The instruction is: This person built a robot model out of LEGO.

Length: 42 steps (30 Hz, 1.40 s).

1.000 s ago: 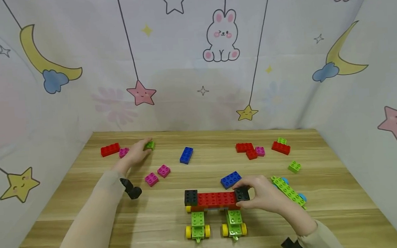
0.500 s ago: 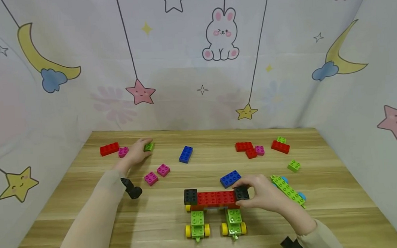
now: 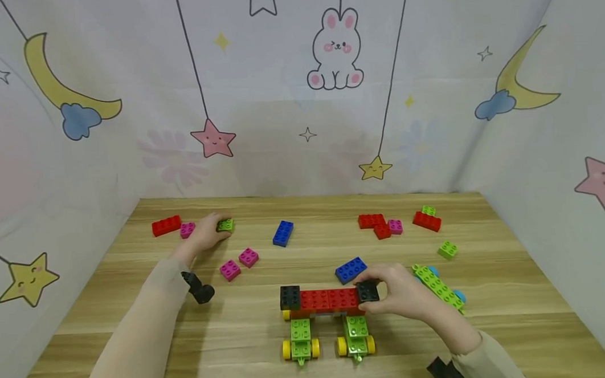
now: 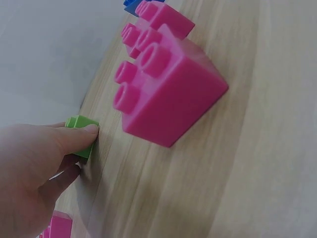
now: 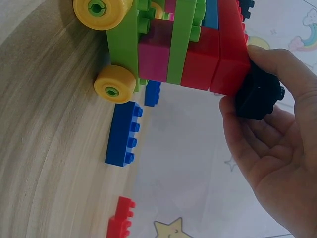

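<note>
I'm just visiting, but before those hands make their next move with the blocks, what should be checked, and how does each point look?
1. Left hand has a grip on the small green block: ok, it is pinched.
2. Right hand has a grip on the right-end black block: ok.
3. That black block is fully pressed onto the red bricks: cannot tell, the joint is partly covered.
4. The wheeled build is upright: ok, its yellow wheels are at the bottom.
5. Straight tabletop path from green block to build is clear: not ok, a pink block lies there; lifting over it would probably be safer.
</note>
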Motion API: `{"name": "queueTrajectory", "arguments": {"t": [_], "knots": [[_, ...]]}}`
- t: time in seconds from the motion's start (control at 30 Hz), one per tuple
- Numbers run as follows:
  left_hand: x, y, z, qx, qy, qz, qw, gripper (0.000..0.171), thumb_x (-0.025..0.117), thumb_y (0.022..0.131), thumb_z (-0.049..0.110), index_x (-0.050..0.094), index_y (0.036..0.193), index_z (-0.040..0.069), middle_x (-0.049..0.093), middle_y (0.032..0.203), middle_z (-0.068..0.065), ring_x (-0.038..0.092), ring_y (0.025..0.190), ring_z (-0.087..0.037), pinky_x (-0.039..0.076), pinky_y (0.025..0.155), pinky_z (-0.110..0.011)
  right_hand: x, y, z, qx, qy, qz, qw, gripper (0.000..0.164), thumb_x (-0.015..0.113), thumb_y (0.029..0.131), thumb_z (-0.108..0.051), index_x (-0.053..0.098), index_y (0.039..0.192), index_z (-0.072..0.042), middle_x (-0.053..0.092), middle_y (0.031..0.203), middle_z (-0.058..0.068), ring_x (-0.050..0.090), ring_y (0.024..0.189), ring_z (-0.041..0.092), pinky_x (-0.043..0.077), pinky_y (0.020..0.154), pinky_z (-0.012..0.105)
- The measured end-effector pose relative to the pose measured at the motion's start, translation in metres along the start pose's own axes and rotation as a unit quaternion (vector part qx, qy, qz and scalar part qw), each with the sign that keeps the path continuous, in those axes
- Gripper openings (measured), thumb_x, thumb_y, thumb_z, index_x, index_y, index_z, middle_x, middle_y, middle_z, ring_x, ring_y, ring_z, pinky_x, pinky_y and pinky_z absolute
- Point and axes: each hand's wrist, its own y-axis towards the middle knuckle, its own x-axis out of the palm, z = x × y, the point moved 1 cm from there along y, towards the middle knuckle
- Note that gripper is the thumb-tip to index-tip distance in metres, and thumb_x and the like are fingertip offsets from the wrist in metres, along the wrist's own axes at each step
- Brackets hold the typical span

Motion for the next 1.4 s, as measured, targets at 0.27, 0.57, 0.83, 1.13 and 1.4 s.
{"name": "queueTrajectory", "arguments": {"t": [0.27,0.57,0.83,1.13,1.4], "knots": [[-0.006,-0.002,0.004,-0.021,-0.008,-0.004,0.9997,0.049,0.066,0.092,0.009,0.051,0.134,-0.010,0.052,0.133,-0.034,0.048,0.124,-0.049,0.039,0.105,-0.059,-0.002,0.002,-0.001,-0.009,-0.009,0.003,1.000,0.032,0.082,0.078,-0.018,0.072,0.107,-0.009,0.072,0.098,0.001,0.060,0.084,0.005,0.055,0.069,0.029],[-0.019,-0.003,0.033,-0.025,-0.012,-0.012,0.9995,0.051,0.070,0.090,0.014,0.054,0.133,-0.008,0.061,0.123,-0.028,0.057,0.111,-0.040,0.047,0.095,-0.053,-0.002,0.002,-0.001,-0.003,-0.009,0.002,1.000,0.031,0.081,0.078,-0.018,0.072,0.106,-0.009,0.072,0.099,0.000,0.061,0.085,0.006,0.056,0.070,0.032],[-0.029,-0.016,0.079,0.002,-0.001,0.003,1.0000,0.047,0.074,0.087,0.018,0.061,0.125,-0.006,0.066,0.109,-0.020,0.060,0.101,-0.035,0.050,0.089,-0.047,-0.002,0.001,-0.001,0.001,-0.005,0.001,1.000,0.032,0.081,0.078,-0.019,0.072,0.106,-0.007,0.071,0.098,-0.001,0.059,0.084,0.005,0.055,0.070,0.030],[-0.029,-0.036,0.134,0.068,0.014,0.010,0.9975,0.042,0.076,0.085,0.020,0.066,0.119,-0.003,0.069,0.106,-0.015,0.063,0.101,-0.032,0.053,0.088,-0.046,-0.001,0.000,-0.001,-0.004,-0.004,0.002,1.000,0.033,0.081,0.078,-0.019,0.072,0.107,-0.005,0.072,0.097,-0.001,0.059,0.084,0.005,0.055,0.069,0.030],[-0.026,-0.057,0.171,0.123,0.018,0.021,0.9920,0.041,0.079,0.083,0.021,0.067,0.116,0.000,0.070,0.108,-0.012,0.064,0.098,-0.026,0.055,0.087,-0.041,0.000,0.000,0.000,-0.006,-0.004,0.004,1.000,0.033,0.081,0.078,-0.018,0.072,0.107,-0.006,0.071,0.096,-0.001,0.058,0.082,0.004,0.054,0.068,0.030]]}}
